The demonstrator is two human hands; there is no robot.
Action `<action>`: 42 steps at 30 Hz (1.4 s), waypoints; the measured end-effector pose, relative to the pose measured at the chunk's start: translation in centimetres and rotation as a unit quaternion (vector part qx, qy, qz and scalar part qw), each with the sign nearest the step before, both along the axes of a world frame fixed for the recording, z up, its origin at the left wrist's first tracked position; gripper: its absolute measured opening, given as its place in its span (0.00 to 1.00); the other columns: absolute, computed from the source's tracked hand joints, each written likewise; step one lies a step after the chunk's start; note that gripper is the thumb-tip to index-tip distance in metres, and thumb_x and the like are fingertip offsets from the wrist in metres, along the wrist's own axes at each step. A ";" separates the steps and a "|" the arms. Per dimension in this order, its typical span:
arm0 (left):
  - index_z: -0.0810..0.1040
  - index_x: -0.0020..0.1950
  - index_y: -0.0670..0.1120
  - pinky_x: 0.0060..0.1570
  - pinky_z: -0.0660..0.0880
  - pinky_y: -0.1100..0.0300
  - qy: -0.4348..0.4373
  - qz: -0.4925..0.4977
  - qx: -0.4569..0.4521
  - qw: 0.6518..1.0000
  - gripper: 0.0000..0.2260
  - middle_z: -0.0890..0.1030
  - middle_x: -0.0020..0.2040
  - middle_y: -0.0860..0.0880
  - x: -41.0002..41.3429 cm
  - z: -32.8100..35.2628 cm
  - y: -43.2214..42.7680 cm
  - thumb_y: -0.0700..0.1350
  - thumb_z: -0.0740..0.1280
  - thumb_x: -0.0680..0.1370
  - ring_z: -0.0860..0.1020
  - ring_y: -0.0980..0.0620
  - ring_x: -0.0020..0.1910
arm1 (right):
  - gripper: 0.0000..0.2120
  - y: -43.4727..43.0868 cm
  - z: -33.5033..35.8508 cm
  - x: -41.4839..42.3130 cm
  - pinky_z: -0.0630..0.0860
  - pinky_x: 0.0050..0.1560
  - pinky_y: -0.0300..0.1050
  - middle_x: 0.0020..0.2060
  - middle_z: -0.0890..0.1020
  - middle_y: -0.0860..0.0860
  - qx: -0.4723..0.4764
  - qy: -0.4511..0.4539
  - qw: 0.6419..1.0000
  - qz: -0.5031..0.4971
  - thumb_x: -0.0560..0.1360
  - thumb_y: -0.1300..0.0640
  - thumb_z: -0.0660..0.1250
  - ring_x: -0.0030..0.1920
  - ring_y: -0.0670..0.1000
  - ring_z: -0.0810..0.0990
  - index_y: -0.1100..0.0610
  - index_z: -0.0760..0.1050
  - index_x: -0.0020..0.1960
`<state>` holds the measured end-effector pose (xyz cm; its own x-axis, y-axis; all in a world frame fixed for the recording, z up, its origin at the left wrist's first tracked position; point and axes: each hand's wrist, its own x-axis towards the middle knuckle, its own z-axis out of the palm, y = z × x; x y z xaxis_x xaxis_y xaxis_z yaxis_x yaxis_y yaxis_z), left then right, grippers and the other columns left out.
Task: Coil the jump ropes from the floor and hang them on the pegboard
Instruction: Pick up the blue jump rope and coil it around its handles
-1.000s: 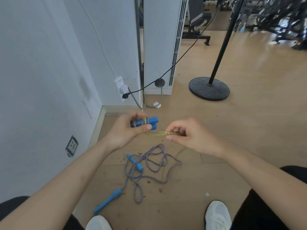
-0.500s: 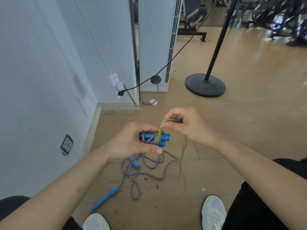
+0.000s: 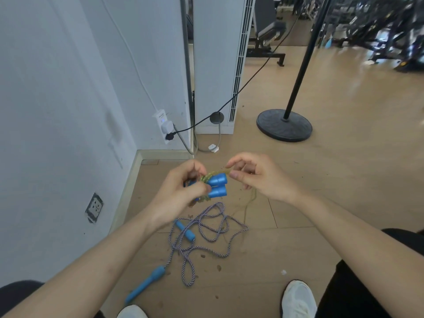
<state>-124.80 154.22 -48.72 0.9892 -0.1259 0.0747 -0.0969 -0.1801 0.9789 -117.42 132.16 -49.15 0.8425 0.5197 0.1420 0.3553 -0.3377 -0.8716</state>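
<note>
The left hand (image 3: pixel 181 193) is held out in front of the body, forearm reaching in from the lower left, fingers curled round two blue handles (image 3: pixel 218 185) that lie side by side, their ends pointing right. One yellow-green rope (image 3: pixel 210 176) is wound round the handles. The right hand (image 3: pixel 263 177), just beside those ends, pinches a strand of it between thumb and forefinger, the other fingers loosely bent; a slack length trails down to the floor (image 3: pixel 298 237). Two white shoes (image 3: pixel 298 297) show at the bottom edge. Between them and the hands a second jump rope (image 3: pixel 206 230), purple-and-white, lies tangled on the floor with its own two blue grips apart. Farther off are one wall socket (image 3: pixel 94 207), one round black stand base (image 3: pixel 284 125) and one weight bench (image 3: pixel 268 31).
</note>
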 end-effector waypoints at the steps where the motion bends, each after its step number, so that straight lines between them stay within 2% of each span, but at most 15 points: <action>1: 0.73 0.42 0.46 0.26 0.65 0.62 0.022 0.010 -0.041 0.999 0.08 0.71 0.32 0.52 0.2 0.1 0.1 0.41 0.68 0.65 0.68 0.54 0.28 | 0.07 0.0 -0.1 0.1 0.77 0.34 0.41 0.41 0.79 0.49 0.003 0.014 1.000 0.004 0.78 0.61 0.69 0.31 0.48 0.78 0.53 0.79 0.55; 5: 0.72 0.45 0.45 0.24 0.62 0.64 0.086 0.081 -0.206 0.971 0.09 0.72 0.34 0.48 1.1 0.4 0.5 0.41 0.65 0.66 0.67 0.52 0.29 | 0.09 -0.3 -0.4 0.1 0.77 0.36 0.45 0.40 0.79 0.49 0.003 0.040 0.999 0.011 0.79 0.64 0.68 0.32 0.50 0.78 0.53 0.77 0.56; 8: 0.75 0.51 0.44 0.24 0.65 0.63 0.109 0.143 -0.294 0.939 0.07 0.77 0.38 0.47 1.7 0.8 1.0 0.38 0.63 0.74 0.69 0.53 0.30 | 0.09 -0.5 -0.7 0.0 0.76 0.35 0.46 0.40 0.79 0.51 -0.013 0.050 0.999 0.012 0.78 0.64 0.68 0.32 0.50 0.78 0.55 0.76 0.57; 11: 0.79 0.56 0.45 0.27 0.68 0.64 0.130 0.187 -0.351 0.908 0.09 0.76 0.38 0.48 2.0 0.9 1.7 0.40 0.62 0.78 0.70 0.54 0.32 | 0.09 -0.4 -1.1 -0.3 0.76 0.33 0.45 0.41 0.79 0.50 -0.046 0.063 0.997 0.011 0.78 0.64 0.68 0.30 0.48 0.77 0.54 0.76 0.56; 15: 0.77 0.54 0.40 0.30 0.70 0.63 0.139 0.250 -0.359 0.888 0.08 0.73 0.38 0.47 2.4 0.9 2.3 0.42 0.64 0.79 0.69 0.54 0.32 | 0.09 0.1 -1.8 -0.9 0.76 0.32 0.42 0.41 0.77 0.49 -0.099 0.071 0.992 0.024 0.78 0.66 0.67 0.28 0.44 0.76 0.54 0.75 0.54; 19: 0.76 0.58 0.39 0.33 0.71 0.61 0.116 0.272 -0.304 0.906 0.10 0.77 0.45 0.44 3.1 0.1 3.0 0.43 0.63 0.80 0.70 0.53 0.32 | 0.08 0.3 -2.1 -1.5 0.71 0.35 0.40 0.35 0.75 0.47 -0.165 0.036 0.984 0.055 0.78 0.63 0.68 0.28 0.41 0.71 0.51 0.76 0.52; 21: 0.74 0.58 0.40 0.33 0.73 0.61 0.104 0.281 -0.242 0.923 0.09 0.79 0.51 0.43 3.4 -0.6 3.3 0.43 0.64 0.80 0.72 0.53 0.33 | 0.06 0.5 -1.7 -2.2 0.66 0.34 0.37 0.31 0.72 0.45 -0.154 0.022 0.984 0.082 0.78 0.62 0.69 0.28 0.42 0.67 0.53 0.79 0.52; 24: 0.72 0.51 0.48 0.36 0.75 0.58 0.085 0.287 -0.130 0.945 0.06 0.78 0.49 0.45 3.7 -1.6 3.6 0.42 0.68 0.79 0.73 0.52 0.35 | 0.05 0.7 -0.3 -3.1 0.65 0.34 0.37 0.30 0.71 0.46 -0.112 0.002 0.988 0.108 0.78 0.60 0.70 0.30 0.43 0.67 0.52 0.81 0.52; 26: 0.74 0.50 0.51 0.37 0.76 0.57 0.068 0.250 -0.049 0.965 0.07 0.77 0.47 0.45 3.7 -2.2 3.5 0.42 0.71 0.78 0.75 0.51 0.37 | 0.06 0.8 0.5 -3.3 0.67 0.35 0.41 0.31 0.74 0.50 -0.093 -0.024 0.989 0.109 0.78 0.58 0.70 0.32 0.45 0.69 0.49 0.82 0.51; 29: 0.80 0.52 0.51 0.37 0.78 0.60 0.037 0.154 0.048 0.986 0.07 0.80 0.49 0.46 3.2 -2.8 3.0 0.43 0.74 0.76 0.78 0.51 0.42 | 0.04 0.7 1.5 -3.0 0.74 0.39 0.54 0.37 0.81 0.57 -0.062 -0.051 0.994 0.076 0.76 0.52 0.68 0.37 0.58 0.77 0.47 0.82 0.49; 33: 0.83 0.55 0.49 0.39 0.79 0.60 0.022 0.046 0.077 0.996 0.08 0.82 0.48 0.49 2.3 -2.5 2.3 0.44 0.74 0.76 0.80 0.54 0.41 | 0.03 0.0 2.0 -2.1 0.75 0.42 0.58 0.37 0.82 0.57 -0.037 -0.098 0.995 0.008 0.78 0.53 0.68 0.39 0.60 0.79 0.49 0.81 0.49; 36: 0.83 0.55 0.49 0.42 0.80 0.61 0.029 -0.013 0.094 0.995 0.11 0.84 0.47 0.53 1.7 -2.0 1.9 0.49 0.74 0.74 0.81 0.56 0.42 | 0.05 -0.2 1.8 -1.4 0.77 0.48 0.61 0.40 0.84 0.53 -0.034 -0.107 0.993 -0.031 0.77 0.52 0.68 0.43 0.60 0.81 0.51 0.81 0.49; 38: 0.83 0.53 0.51 0.45 0.79 0.63 0.019 -0.039 0.128 0.991 0.15 0.84 0.46 0.53 1.3 -2.0 1.8 0.54 0.77 0.69 0.82 0.56 0.43 | 0.03 -0.1 1.5 -1.2 0.78 0.47 0.60 0.40 0.84 0.55 -0.038 -0.113 0.992 -0.040 0.77 0.54 0.70 0.42 0.60 0.81 0.52 0.81 0.47; 40: 0.82 0.49 0.54 0.44 0.77 0.65 -0.014 -0.052 0.191 0.980 0.17 0.83 0.44 0.54 1.0 -2.3 1.8 0.55 0.81 0.65 0.81 0.57 0.41 | 0.02 0.0 1.4 -1.2 0.76 0.43 0.54 0.39 0.82 0.58 -0.042 -0.113 0.992 -0.038 0.77 0.56 0.71 0.40 0.58 0.80 0.54 0.80 0.47; 42: 0.81 0.46 0.56 0.42 0.76 0.66 -0.034 -0.053 0.224 0.973 0.17 0.83 0.42 0.54 0.8 -2.5 1.5 0.52 0.83 0.62 0.81 0.57 0.40 | 0.03 -0.1 1.4 -1.1 0.73 0.39 0.45 0.36 0.80 0.61 -0.060 -0.122 0.990 -0.028 0.77 0.57 0.71 0.35 0.48 0.77 0.55 0.79 0.48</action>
<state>-123.98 155.75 -51.24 0.9636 -0.2618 0.0533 -0.1996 -0.5725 0.7953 -118.49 132.02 -47.73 0.8187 0.4986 0.2848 0.5278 -0.4579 -0.7154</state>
